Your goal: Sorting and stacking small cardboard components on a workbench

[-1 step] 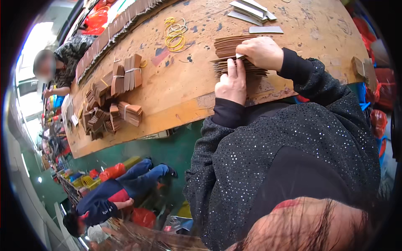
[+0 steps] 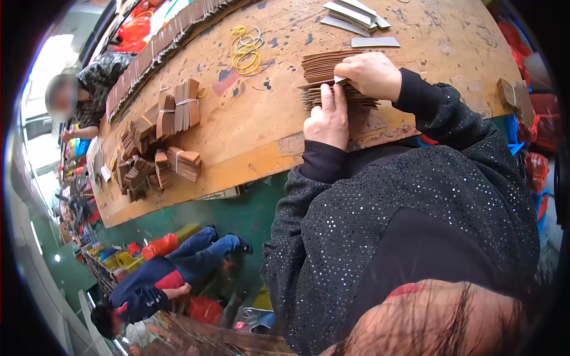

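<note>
Two rows of thin brown strips, standing on edge and packed close, lie on the table in front of me. My left hand [image 2: 328, 121] comes from the near side, with its index and middle fingers stretched out over the near row [image 2: 312, 96]; its thumb is hidden. Beside the far row [image 2: 323, 65], my right hand [image 2: 373, 76] is closed, pinching a small pale piece [image 2: 339, 79] between thumb and fingers. The left fingertips almost meet that piece. Part of the near row disappears under both hands.
Pale flat strips [image 2: 353, 16] and a single strip [image 2: 375, 42] lie beyond my hands. Yellow rubber bands [image 2: 244, 52] rest left of them. Banded brown bundles [image 2: 185, 163] pile up at left, near a long brown row [image 2: 160, 44]. Two other people are at left.
</note>
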### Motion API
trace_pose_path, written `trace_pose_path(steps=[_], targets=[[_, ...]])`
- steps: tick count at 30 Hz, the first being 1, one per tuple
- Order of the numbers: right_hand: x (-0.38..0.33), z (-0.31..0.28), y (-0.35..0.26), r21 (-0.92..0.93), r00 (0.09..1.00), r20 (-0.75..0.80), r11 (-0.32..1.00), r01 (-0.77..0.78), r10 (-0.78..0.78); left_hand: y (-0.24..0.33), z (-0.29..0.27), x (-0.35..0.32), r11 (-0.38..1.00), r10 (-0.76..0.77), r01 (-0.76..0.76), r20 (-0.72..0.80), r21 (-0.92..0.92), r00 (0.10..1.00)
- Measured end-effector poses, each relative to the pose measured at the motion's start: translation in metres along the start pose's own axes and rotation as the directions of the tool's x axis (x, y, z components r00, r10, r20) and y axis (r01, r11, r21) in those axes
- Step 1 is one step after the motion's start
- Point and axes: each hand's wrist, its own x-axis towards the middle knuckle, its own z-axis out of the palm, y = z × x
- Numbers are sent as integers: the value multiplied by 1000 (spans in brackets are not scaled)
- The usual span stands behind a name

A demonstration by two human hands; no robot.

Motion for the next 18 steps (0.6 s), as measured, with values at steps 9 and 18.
trace_pose_path(steps=[9,18], targets=[[-19,21,-3,20,990,95,994,-108,105,1,10,-8,999,16,-14,66,-32,998],[-32,26,-3,177,987,-45,973,-146,156,-5,8,-4,993,84,-73,112,-96,990]])
